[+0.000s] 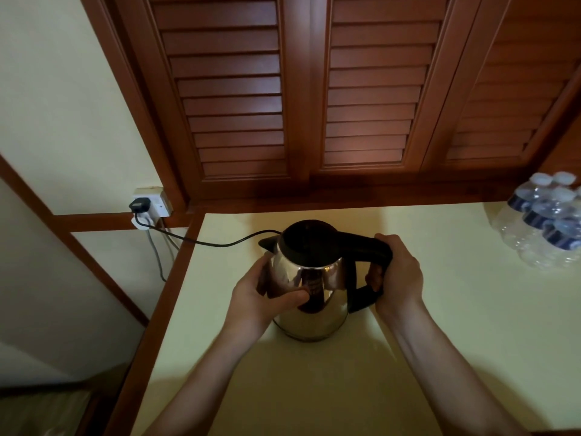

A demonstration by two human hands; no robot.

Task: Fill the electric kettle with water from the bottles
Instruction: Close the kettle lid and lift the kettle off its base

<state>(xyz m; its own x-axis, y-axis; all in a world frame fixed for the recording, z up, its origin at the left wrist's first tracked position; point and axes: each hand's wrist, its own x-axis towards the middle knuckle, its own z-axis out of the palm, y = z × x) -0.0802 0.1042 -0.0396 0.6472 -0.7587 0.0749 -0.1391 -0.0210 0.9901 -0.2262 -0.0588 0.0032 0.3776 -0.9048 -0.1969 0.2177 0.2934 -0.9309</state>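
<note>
- Both hands grip the kettle [309, 297]: right hand [399, 272] wrapped around the black handle, left hand [267, 294] pressed flat against the steel body, thumb across the front.
- Kettle stands upright on the pale counter [440, 341], lid shut, spout pointing left and away.
- Black cord [213, 242] runs from behind the kettle to a plug in the wall socket [151, 204].
- Water bottles [547, 221], capped and bunched together, sit at the counter's far right edge, well apart from the kettle.
- Brown louvred doors [314, 89] behind.
</note>
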